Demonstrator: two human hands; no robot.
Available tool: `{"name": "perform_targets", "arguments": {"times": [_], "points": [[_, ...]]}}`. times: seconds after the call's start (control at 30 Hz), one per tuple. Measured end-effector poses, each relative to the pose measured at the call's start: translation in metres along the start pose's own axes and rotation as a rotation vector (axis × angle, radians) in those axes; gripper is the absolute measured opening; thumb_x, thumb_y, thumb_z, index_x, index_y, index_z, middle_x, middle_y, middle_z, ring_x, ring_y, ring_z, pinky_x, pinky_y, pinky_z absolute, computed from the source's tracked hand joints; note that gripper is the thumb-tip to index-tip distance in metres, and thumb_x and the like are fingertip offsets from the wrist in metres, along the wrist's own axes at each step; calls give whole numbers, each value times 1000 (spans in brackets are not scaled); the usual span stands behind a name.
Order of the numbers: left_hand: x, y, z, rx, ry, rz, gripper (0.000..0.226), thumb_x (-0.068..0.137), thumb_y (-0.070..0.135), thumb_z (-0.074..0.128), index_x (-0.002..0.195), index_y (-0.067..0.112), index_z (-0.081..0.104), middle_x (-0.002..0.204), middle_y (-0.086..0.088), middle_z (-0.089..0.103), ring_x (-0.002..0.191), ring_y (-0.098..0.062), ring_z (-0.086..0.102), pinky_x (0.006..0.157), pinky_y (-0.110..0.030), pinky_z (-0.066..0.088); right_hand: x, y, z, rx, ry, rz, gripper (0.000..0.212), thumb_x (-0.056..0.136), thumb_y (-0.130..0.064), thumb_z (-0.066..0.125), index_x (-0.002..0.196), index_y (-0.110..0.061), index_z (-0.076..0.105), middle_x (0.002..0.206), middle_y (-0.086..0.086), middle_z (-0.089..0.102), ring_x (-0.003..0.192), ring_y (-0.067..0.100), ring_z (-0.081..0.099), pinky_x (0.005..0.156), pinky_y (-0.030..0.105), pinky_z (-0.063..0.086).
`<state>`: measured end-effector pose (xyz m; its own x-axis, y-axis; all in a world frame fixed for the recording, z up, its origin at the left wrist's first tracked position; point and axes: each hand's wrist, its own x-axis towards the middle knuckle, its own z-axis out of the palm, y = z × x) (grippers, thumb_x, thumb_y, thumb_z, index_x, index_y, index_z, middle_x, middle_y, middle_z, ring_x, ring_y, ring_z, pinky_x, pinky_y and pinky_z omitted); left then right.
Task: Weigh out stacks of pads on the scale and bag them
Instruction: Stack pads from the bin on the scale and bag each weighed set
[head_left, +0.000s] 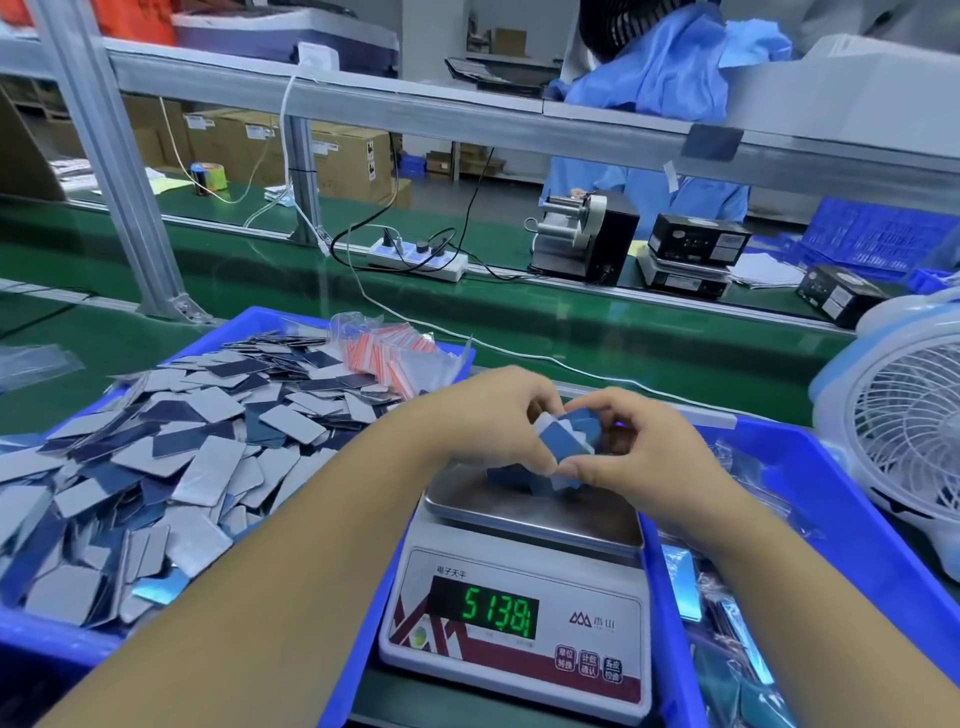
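Left bin (322, 680): I see loose grey and blue pads (171, 457) heaped in it, with a bundle of small bags (400, 353) at its far end. Right bin (852, 519): clear film and bagged pads, partly hidden by my right arm. Fan (904, 431) stands beyond it on the desk (571, 327). Scale (519, 613) sits between the bins, display lit. Left hand (488, 415) and right hand (639, 441) both have their grip curled round one pad stack (563, 441) just over the pan.
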<state>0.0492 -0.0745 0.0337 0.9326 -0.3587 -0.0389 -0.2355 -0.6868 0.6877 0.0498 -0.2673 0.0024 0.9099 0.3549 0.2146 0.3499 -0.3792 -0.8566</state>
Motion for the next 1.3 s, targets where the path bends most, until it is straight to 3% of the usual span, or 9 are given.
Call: {"name": "perform_targets", "arguments": {"times": [0.13, 0.2, 0.33, 0.57, 0.7, 0.87, 1.0, 1.2, 1.3], "points": [[5, -6, 2, -124, 153, 134, 27, 74, 8, 79, 89, 24, 66, 77, 10, 69, 65, -6, 57, 64, -25, 51, 2, -3, 3, -211, 222, -192, 46, 65, -13, 89, 91, -41, 63, 89, -10, 67, 76, 6, 63, 65, 14, 49], [5, -13, 9, -99, 165, 177, 28, 74, 7, 78, 90, 25, 64, 84, 9, 70, 76, -9, 63, 73, -28, 54, 2, -1, 5, -311, 204, -192, 43, 66, -18, 88, 90, -40, 60, 90, -14, 66, 81, 4, 62, 67, 13, 47], [2, -30, 20, -87, 140, 172, 34, 77, 9, 76, 97, 31, 59, 93, 15, 65, 86, 3, 59, 77, -14, 48, 0, 5, 11, -368, 68, -92, 45, 69, -25, 87, 97, -41, 56, 92, -18, 69, 86, -2, 61, 73, 11, 44], [1, -28, 26, -289, 215, 218, 46, 80, -4, 64, 107, 32, 54, 104, 10, 63, 96, -1, 60, 81, -15, 49, 2, 3, 13, -308, 192, -120, 41, 71, -23, 86, 100, -36, 60, 91, -28, 66, 88, -8, 60, 71, 5, 41], [1, -29, 28, -309, 117, 195, 59, 78, -11, 51, 115, 35, 49, 115, 11, 57, 110, 5, 55, 90, -9, 42, 3, 5, 17, -405, 105, -78, 43, 71, -29, 85, 98, -43, 54, 89, -21, 65, 87, -5, 58, 71, 10, 41], [-2, -19, 33, -373, 113, 210, 72, 75, -16, 39, 128, 32, 43, 125, 4, 52, 114, 4, 53, 94, -9, 42, 3, 5, 22, -425, 132, -121, 35, 72, -20, 82, 98, -33, 63, 88, -18, 61, 85, 1, 55, 74, 11, 40], [-2, -14, 35, -416, 145, 229, 77, 72, -20, 37, 131, 30, 44, 127, 0, 52, 119, -6, 52, 101, -21, 43, 3, 2, 22, -442, 141, -135, 36, 74, -19, 81, 98, -34, 60, 82, -19, 55, 82, -3, 51, 70, 6, 36], [-1, -14, 39, -505, 68, 183, 80, 70, -18, 35, 130, 35, 42, 133, 5, 51, 124, -10, 53, 106, -40, 46, 3, -3, 24, -429, 22, -45, 37, 77, -23, 73, 106, -38, 55, 92, -19, 58, 85, -1, 54, 68, 7, 37], [1, -5, 43, -581, 33, 215, 80, 63, -9, 36, 128, 37, 41, 130, 1, 55, 119, -21, 56, 94, -39, 49, 4, -7, 28, -340, 13, -33, 38, 74, -10, 66, 91, -40, 48, 89, -23, 60, 84, -12, 56, 64, 4, 38]]}}
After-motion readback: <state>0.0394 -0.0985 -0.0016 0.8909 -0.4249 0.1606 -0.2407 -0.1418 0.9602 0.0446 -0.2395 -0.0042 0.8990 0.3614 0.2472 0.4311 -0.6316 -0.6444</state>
